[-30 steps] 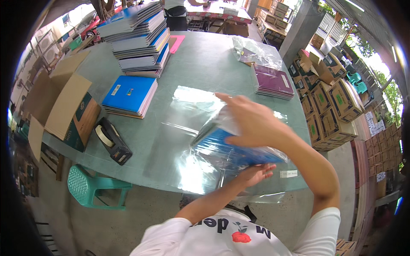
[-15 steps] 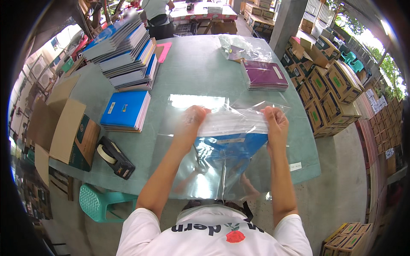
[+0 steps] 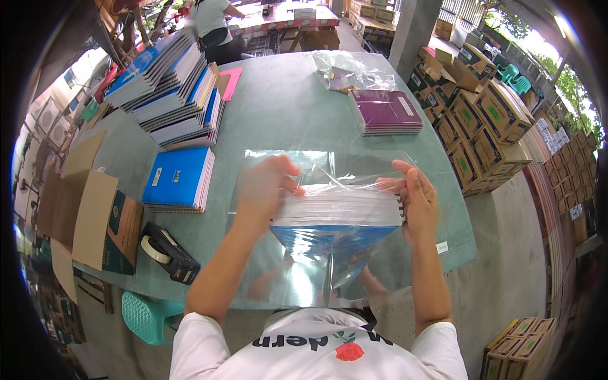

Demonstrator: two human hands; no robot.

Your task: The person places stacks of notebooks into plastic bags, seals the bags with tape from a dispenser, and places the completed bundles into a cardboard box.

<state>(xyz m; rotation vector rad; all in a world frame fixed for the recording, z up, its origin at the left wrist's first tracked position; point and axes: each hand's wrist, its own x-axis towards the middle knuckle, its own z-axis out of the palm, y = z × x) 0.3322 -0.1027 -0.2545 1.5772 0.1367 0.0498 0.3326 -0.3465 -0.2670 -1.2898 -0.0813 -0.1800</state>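
- Left hand (image 3: 265,190) and right hand (image 3: 415,199) clamp stack of blue notebooks (image 3: 335,218) inside clear plastic bag (image 3: 316,266)
- Stack likely heavy, stiff; film slippery, so grip the side edges

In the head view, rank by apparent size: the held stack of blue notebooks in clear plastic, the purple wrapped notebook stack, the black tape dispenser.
1. Held stack of blue notebooks in clear plastic, though nearness inflates it.
2. Purple wrapped notebook stack.
3. Black tape dispenser.

Between the left hand (image 3: 266,190) and right hand (image 3: 415,199), a notebook stack (image 3: 339,212) sits in a plastic bag (image 3: 316,272) above the table (image 3: 297,120). Tape dispenser (image 3: 168,253) near left; bagged notebooks (image 3: 386,111) far right.
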